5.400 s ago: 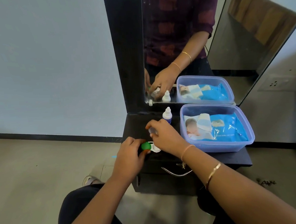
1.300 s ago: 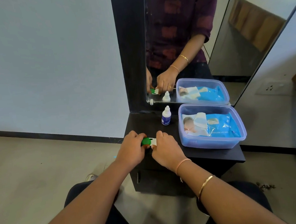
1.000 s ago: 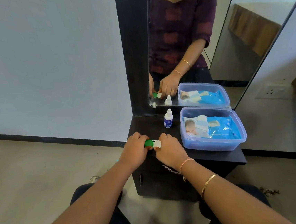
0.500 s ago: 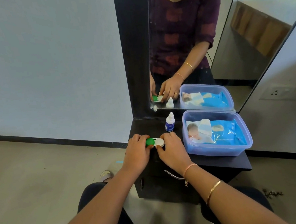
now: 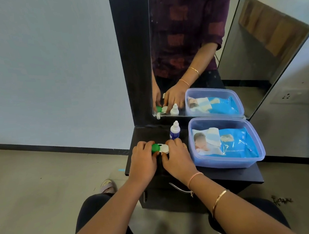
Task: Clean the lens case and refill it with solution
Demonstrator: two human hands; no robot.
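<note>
Gripping the small white plastic lens case (image 5: 162,148) just in front of the white dropper solution bottle (image 5: 174,131), the left hand (image 5: 143,160) pinches its green cap (image 5: 155,148) while the right hand (image 5: 176,158) clasps the white cap. Capping looks underway; next, likely a firm tightening twist on each.

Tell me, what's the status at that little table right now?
Left hand on green cap, right hand on white cap. Lens case on tabletop. Solution bottle behind, capped. Nothing in the way.

Bottle (image 5: 174,130) left of box (image 5: 227,161)
</note>
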